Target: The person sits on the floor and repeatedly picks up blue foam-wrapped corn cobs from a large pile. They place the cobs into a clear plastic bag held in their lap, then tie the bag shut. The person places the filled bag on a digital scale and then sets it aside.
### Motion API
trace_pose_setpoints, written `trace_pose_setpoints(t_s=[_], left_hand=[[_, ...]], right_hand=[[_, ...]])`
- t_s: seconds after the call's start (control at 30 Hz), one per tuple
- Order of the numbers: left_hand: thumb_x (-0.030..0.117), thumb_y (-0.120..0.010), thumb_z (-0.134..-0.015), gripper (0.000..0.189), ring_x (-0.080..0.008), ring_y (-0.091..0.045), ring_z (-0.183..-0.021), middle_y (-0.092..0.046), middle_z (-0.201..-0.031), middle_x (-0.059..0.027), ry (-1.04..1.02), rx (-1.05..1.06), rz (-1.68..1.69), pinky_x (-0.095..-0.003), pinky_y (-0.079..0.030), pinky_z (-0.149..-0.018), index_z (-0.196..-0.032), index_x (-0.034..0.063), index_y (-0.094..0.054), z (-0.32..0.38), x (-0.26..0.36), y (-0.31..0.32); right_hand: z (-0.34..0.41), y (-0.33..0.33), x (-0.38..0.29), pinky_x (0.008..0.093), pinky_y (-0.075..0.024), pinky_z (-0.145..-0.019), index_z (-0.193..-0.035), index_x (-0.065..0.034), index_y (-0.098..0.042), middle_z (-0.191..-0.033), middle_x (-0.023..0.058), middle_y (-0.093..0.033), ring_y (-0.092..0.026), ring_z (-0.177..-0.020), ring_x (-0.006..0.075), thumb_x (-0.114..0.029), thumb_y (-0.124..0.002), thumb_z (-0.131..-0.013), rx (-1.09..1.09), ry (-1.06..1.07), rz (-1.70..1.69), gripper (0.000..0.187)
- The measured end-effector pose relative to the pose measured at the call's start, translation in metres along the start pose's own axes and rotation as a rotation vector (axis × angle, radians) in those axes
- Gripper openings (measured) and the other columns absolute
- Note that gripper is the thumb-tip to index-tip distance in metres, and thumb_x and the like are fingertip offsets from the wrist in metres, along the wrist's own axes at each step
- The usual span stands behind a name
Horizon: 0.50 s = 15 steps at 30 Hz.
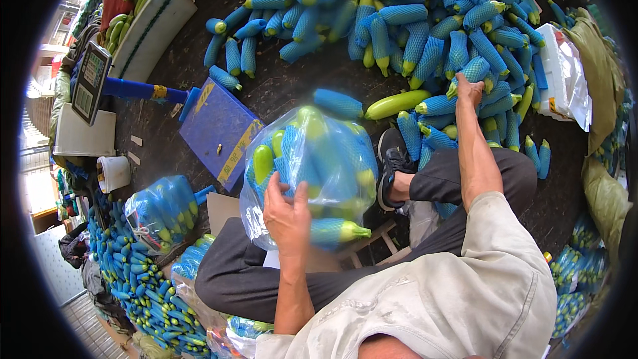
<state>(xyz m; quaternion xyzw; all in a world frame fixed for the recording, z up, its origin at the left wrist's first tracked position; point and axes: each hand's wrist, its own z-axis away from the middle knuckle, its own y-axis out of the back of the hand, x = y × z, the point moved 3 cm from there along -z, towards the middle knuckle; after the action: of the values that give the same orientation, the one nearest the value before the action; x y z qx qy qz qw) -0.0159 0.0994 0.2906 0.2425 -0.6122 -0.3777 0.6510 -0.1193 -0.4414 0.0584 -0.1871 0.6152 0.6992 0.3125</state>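
A clear plastic bag (329, 159) full of pale green zucchini, many in blue foam net sleeves, stands between my knees. My left hand (287, 209) is at the bag's near left side, fingers apart, beside a netted zucchini (339, 232) lying along its near edge. Whether the palm touches the bag cannot be told. Out to the right, my right hand (469, 89) grips a netted zucchini (473, 71) at the edge of a large pile of netted zucchini (413, 15). A bare zucchini (397, 103) and a netted one (339, 103) lie on the dark floor beyond the bag.
A blue platform scale (214, 129) with a display (90, 82) stands at the left. Near it are a white bucket (113, 174), a filled bag (164, 212) and another large zucchini heap (144, 284). A white foam box (556, 75) is at the right, a crate of bare zucchini (154, 25) upper left.
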Motion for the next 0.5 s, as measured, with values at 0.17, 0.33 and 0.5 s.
trace_pose_setpoints(t_s=[0.17, 0.33, 0.5], left_hand=[[0.043, -0.075, -0.089, 0.054, -0.0386, -0.07, -0.078, -0.071, -0.085, -0.0229, 0.051, -0.117, -0.087, -0.0468, -0.053, -0.077, -0.112, -0.0054, -0.067, 0.003, -0.008, -0.022], [0.013, -0.067, -0.099, 0.007, -0.0089, -0.057, -0.057, -0.067, -0.08, -0.0038, 0.345, -0.458, 1.291, -0.0229, -0.043, -0.048, -0.097, 0.0072, -0.065, -0.018, 0.016, -0.039], [0.018, -0.064, -0.101, 0.015, -0.0083, -0.058, -0.059, -0.069, -0.084, -0.0044, 0.097, -0.622, 1.147, -0.0238, -0.045, -0.05, -0.102, 0.0033, -0.069, -0.055, 0.071, -0.021]], right_hand=[[0.07, -0.005, -0.048, 0.0432, -0.0595, -0.081, -0.135, 0.0078, -0.055, -0.122, 0.0192, -0.066, -0.07, -0.1, 0.03, -0.034, -0.091, -0.071, -0.532, -0.129, -0.814, 0.085], [0.211, 0.076, -0.118, 0.0345, -0.0568, -0.077, -0.12, -0.0039, -0.063, -0.102, 0.0064, -0.067, -0.067, -0.088, 0.0185, -0.038, -0.079, -0.086, -1.26, 0.139, -0.96, 0.05], [0.326, 0.175, -0.09, 0.0331, -0.0548, -0.096, -0.149, 0.0063, -0.047, -0.128, 0.014, -0.068, -0.068, -0.109, 0.0204, -0.045, -0.082, -0.075, -1.817, 0.258, -0.719, 0.097]])
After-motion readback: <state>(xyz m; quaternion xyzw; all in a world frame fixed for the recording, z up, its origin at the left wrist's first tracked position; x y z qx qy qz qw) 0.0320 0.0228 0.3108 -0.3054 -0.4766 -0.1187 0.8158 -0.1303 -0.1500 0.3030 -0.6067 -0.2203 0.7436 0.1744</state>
